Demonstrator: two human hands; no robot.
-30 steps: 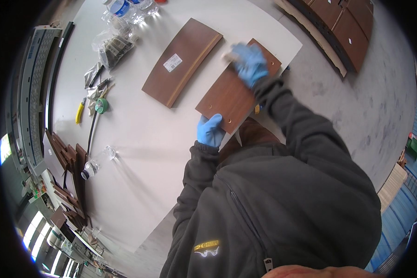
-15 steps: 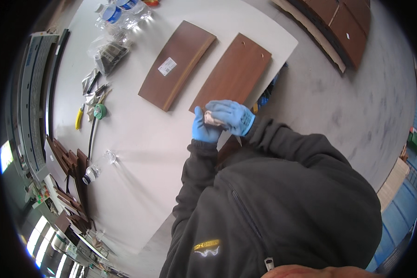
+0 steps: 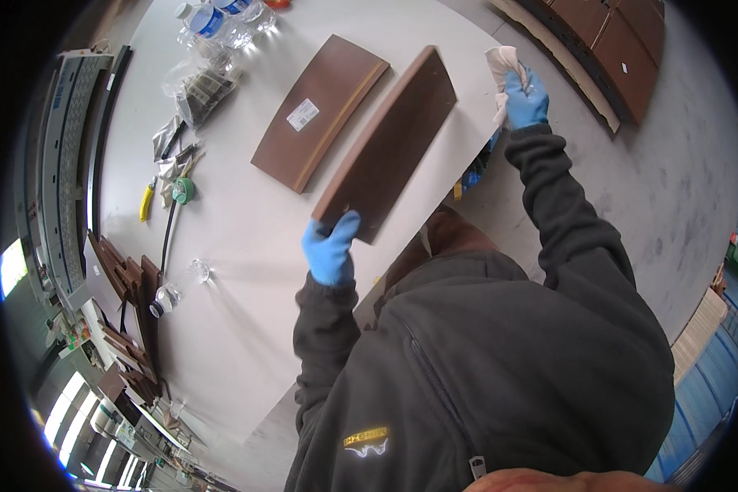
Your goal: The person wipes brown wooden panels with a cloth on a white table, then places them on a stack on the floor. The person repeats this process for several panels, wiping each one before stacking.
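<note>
Brown board [image 3: 394, 148] was tilted, running forward and rightward from the left hand [image 3: 330, 250], which gripped its near end, thumb against it. Right arm was stretched forward; the gloved right hand [image 3: 525, 98] clutched a whitish cloth [image 3: 503, 67], apart from the board. Labelled panel [image 3: 324, 111] lay on the table [image 3: 246, 221], ahead of the left hand.
</note>
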